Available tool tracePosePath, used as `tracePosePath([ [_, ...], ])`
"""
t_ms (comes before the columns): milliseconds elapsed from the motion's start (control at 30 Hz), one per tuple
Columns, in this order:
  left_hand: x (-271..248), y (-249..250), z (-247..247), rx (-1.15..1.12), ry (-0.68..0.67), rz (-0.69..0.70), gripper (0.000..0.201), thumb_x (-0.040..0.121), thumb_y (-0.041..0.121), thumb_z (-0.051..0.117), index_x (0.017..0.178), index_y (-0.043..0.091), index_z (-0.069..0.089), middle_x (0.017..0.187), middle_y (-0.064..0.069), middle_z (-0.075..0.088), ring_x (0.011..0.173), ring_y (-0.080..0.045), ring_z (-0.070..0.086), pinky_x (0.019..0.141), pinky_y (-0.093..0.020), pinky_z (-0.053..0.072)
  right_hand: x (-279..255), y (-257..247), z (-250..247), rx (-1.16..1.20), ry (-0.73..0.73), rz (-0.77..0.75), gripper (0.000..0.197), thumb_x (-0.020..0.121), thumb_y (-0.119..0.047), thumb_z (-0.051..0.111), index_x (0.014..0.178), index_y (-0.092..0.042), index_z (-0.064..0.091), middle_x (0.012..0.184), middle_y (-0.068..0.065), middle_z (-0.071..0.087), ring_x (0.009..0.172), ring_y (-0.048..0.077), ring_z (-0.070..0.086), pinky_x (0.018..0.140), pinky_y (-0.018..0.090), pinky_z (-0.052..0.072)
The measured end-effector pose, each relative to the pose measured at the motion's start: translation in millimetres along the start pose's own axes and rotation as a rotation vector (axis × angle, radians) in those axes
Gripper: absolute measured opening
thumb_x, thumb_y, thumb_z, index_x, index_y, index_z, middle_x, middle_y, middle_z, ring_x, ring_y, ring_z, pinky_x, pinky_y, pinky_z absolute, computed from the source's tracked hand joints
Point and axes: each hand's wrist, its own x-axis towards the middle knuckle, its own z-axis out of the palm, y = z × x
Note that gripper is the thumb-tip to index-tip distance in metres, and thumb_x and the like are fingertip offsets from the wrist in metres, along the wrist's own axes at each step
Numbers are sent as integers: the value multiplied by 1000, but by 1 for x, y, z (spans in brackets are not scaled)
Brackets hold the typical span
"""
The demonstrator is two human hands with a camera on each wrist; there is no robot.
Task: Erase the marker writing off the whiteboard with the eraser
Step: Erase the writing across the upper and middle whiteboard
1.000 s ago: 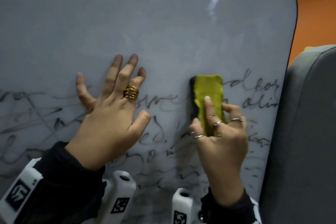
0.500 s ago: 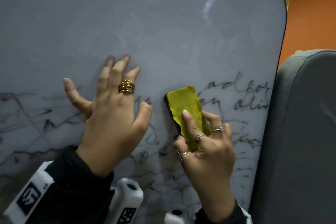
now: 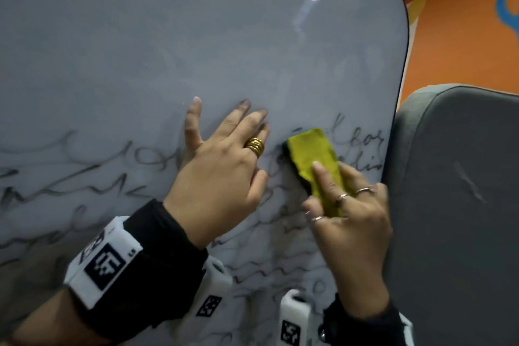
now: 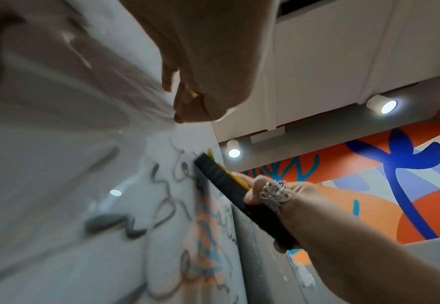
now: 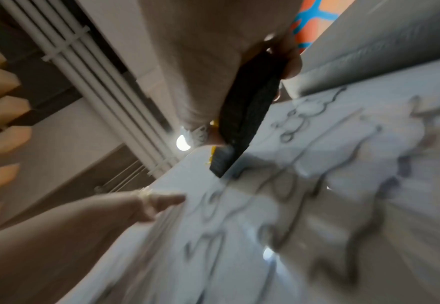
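Note:
The whiteboard [image 3: 168, 50] fills the head view, its upper part wiped to a grey haze and its lower half covered in smeared black marker writing [image 3: 362, 143]. My right hand [image 3: 345, 205] grips a yellow-backed eraser [image 3: 314, 157] with a black pad [image 4: 229, 189] and presses it flat against the board near its right edge. My left hand [image 3: 222, 166] lies flat on the board just left of the eraser, fingers spread, a gold ring on one finger. From the right wrist, the eraser's black pad [image 5: 245, 123] meets the writing [image 5: 291, 181].
A grey padded panel [image 3: 455, 205] stands right beside the board's right edge. Behind it is an orange wall [image 3: 460, 36] with blue shapes. Ceiling spotlights [image 4: 385, 107] reflect on the board.
The eraser swept down-left across the writing and has come back up to the right. My left hand has shifted along the board and now sits close beside the eraser.

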Motion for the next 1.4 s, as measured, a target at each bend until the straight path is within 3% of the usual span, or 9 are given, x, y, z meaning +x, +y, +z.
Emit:
tracePosePath([
  [133, -3, 1, -1, -1, 18, -31, 62, 73, 32, 36, 125, 9, 62, 143, -5, 48, 134, -17, 40, 110, -51, -1, 23, 19, 3, -14, 83, 121, 46, 74, -38, 52, 115, -26, 68, 116, 8, 67, 88, 33, 51, 81, 33, 38],
  [267, -5, -6, -14, 2, 128, -149, 65, 73, 27, 39, 133, 8, 53, 150, -5, 38, 139, -16, 28, 109, -57, -2, 10, -30, 13, 77, 48, -83, 47, 71, -36, 58, 117, -31, 65, 120, 9, 64, 93, 32, 56, 89, 34, 39],
  [367, -5, -13, -19, 48, 82, -219, 65, 73, 26, 39, 133, 8, 53, 149, -3, 39, 139, -17, 29, 108, -57, -5, -16, -42, 13, 79, -39, -194, 45, 71, -35, 60, 116, -31, 67, 121, 7, 64, 86, 29, 52, 82, 32, 42],
  [600, -11, -21, -15, 134, -8, -200, 74, 68, 26, 38, 141, 12, 44, 155, 1, 29, 142, -15, 24, 108, -53, -8, 12, -20, 18, 24, 138, 88, 44, 71, -31, 56, 112, -25, 70, 113, 9, 67, 83, 35, 54, 79, 30, 39],
  [733, -10, -18, -13, 134, 8, -205, 75, 68, 28, 37, 140, 12, 45, 154, 0, 30, 142, -16, 24, 107, -55, -7, -6, -50, 21, 110, 93, -102, 44, 69, -30, 61, 112, -27, 70, 115, 11, 66, 86, 34, 59, 85, 35, 45],
  [833, -10, -19, -13, 136, 12, -206, 75, 67, 27, 36, 140, 12, 45, 154, 0, 31, 142, -15, 24, 107, -54, -6, -31, -32, 17, 77, 47, -131, 39, 68, -28, 64, 106, -27, 73, 113, 8, 68, 75, 34, 62, 87, 27, 39],
  [1033, -9, -13, -11, 122, 25, -236, 76, 67, 25, 39, 142, 11, 42, 154, 0, 30, 143, -17, 23, 107, -55, -8, -5, -6, 10, 26, 126, 52, 30, 75, -42, 66, 100, -28, 74, 104, 0, 71, 69, 30, 53, 70, 27, 38],
  [1267, -7, -5, -9, 111, 32, -280, 73, 68, 23, 42, 140, 8, 43, 154, -3, 29, 144, -20, 23, 105, -67, -3, -31, -16, 7, 70, 19, -71, 32, 72, -41, 65, 102, -33, 72, 105, -1, 70, 71, 29, 55, 70, 26, 38],
  [1400, -7, -1, -9, 121, 28, -295, 73, 69, 23, 40, 140, 7, 41, 154, -3, 28, 144, -20, 22, 105, -67, -3, -15, 13, 1, 34, 68, 82, 32, 73, -43, 64, 101, -29, 73, 102, -1, 72, 68, 27, 50, 66, 27, 37],
])
